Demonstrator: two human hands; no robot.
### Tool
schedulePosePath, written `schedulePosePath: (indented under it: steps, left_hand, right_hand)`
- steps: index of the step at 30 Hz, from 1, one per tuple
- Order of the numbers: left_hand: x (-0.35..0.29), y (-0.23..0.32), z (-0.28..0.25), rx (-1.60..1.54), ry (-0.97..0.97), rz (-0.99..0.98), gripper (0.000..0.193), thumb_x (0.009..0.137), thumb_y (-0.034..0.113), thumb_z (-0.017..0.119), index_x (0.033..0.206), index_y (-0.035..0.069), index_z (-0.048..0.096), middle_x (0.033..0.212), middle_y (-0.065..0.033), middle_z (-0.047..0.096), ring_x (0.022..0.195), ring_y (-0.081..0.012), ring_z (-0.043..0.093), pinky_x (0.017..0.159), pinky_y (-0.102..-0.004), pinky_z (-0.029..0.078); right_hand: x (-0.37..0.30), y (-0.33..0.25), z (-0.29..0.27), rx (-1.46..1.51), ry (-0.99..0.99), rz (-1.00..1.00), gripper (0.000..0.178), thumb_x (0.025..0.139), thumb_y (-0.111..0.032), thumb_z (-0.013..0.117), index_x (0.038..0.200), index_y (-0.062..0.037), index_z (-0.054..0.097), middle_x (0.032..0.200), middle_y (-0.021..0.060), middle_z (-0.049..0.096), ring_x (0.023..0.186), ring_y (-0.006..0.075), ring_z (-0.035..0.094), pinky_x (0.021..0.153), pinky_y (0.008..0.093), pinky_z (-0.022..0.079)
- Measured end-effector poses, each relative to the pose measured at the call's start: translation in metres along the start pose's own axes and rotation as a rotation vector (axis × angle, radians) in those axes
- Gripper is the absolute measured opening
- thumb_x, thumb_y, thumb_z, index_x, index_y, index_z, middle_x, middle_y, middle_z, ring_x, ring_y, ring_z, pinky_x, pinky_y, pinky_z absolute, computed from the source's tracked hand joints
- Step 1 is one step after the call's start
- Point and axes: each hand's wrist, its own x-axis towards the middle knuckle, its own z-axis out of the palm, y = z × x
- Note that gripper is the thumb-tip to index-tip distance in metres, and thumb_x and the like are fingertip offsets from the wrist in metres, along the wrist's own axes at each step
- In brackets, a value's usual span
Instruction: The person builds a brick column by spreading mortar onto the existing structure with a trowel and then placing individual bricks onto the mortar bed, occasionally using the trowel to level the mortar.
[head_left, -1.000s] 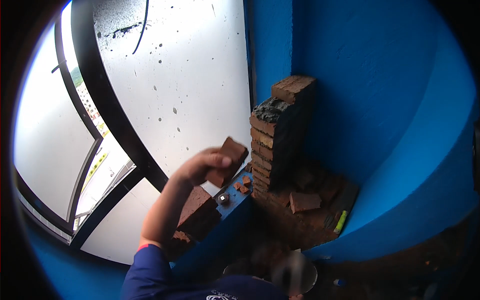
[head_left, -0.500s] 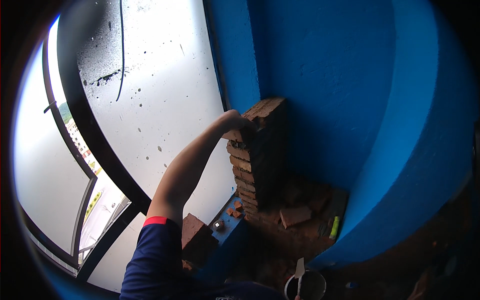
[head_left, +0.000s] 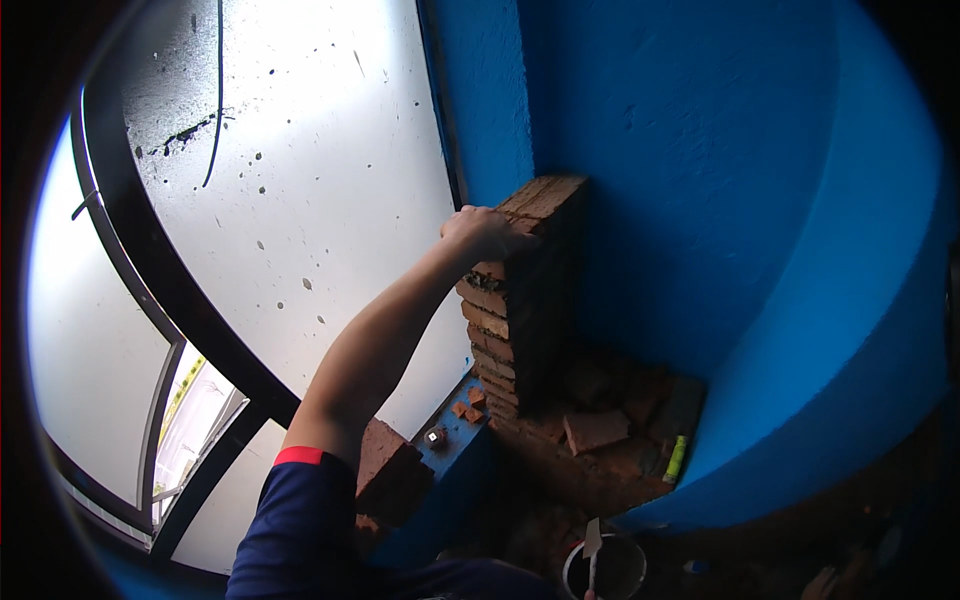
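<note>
My left hand [head_left: 482, 232] lies curled over the top brick [head_left: 540, 200] of the stack [head_left: 510, 320], gripping its near end. I'd judge it best to seat it square, pressing evenly. Right hand unseen. Below the hand: loose bricks [head_left: 595, 430], a bucket [head_left: 605, 570]. Beside it, blue wall [head_left: 700, 150] and window [head_left: 300, 200].

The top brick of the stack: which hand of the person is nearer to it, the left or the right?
The left. The left hand rests on the top brick of the brick stack, at its near end. The right hand is not in view, so its position cannot be told.
</note>
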Motion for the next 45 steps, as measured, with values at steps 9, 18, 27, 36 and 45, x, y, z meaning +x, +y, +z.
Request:
schedulePosePath:
  steps: [9, 18, 27, 36, 45]
  left_hand:
    - [0.001, -0.003, 0.005, 0.017, -0.101, -0.054, 0.094, 0.078, 0.082, 0.046, 0.119, -0.002, 0.063, 0.120, -0.0234, 0.058, 0.119, -0.0358, 0.052, 0.084, -0.0520, 0.052]
    - [-0.021, -0.036, -0.017, -0.604, 0.068, -0.139, 0.091, 0.086, 0.069, 0.052, 0.118, -0.016, 0.053, 0.119, -0.0325, 0.057, 0.110, -0.0378, 0.060, 0.089, -0.0424, 0.051]
    - [-0.088, -0.027, 0.060, -1.139, 0.607, 0.015, 0.131, 0.063, 0.051, 0.086, 0.145, -0.014, 0.006, 0.146, -0.0299, 0.030, 0.138, -0.0372, 0.031, 0.113, -0.0411, 0.029]
    - [-0.073, 0.018, 0.092, -1.030, 0.956, -0.124, 0.121, 0.062, 0.042, 0.087, 0.145, -0.008, 0.013, 0.135, -0.0266, 0.037, 0.130, -0.0408, 0.036, 0.112, -0.0490, 0.024]
    - [-0.073, 0.012, 0.100, -1.082, 0.986, -0.114, 0.111, 0.062, 0.039, 0.084, 0.142, -0.006, 0.021, 0.135, -0.0231, 0.037, 0.131, -0.0389, 0.035, 0.117, -0.0528, 0.009]
  right_hand:
    - [0.011, -0.087, -0.020, -0.247, -0.145, -0.090, 0.050, 0.101, -0.045, 0.042, 0.093, 0.0007, 0.061, 0.070, 0.0119, 0.059, 0.063, 0.0331, 0.055, 0.055, 0.0468, 0.041]
    - [-0.098, -0.371, -0.104, 0.332, -0.415, -0.662, 0.028, 0.103, -0.030, 0.043, 0.111, -0.0066, 0.057, 0.060, -0.0013, 0.046, 0.047, 0.0099, 0.043, 0.044, 0.0246, 0.036]
    - [-0.115, -0.531, -0.119, 0.133, -0.143, -0.880, 0.054, 0.100, -0.020, 0.050, 0.148, -0.0029, 0.031, 0.069, 0.0044, 0.060, 0.050, 0.0056, 0.042, 0.045, 0.0240, 0.038]
    - [-0.098, -0.659, -0.097, -0.222, -0.035, -1.125, 0.046, 0.098, -0.016, 0.055, 0.142, -0.0070, 0.045, 0.071, 0.0000, 0.055, 0.059, 0.0065, 0.047, 0.053, 0.0248, 0.041]
    - [-0.102, -0.687, -0.084, -0.462, -0.011, -1.099, 0.039, 0.097, -0.019, 0.057, 0.134, -0.0071, 0.055, 0.072, -0.0001, 0.057, 0.062, 0.0063, 0.049, 0.053, 0.0233, 0.040]
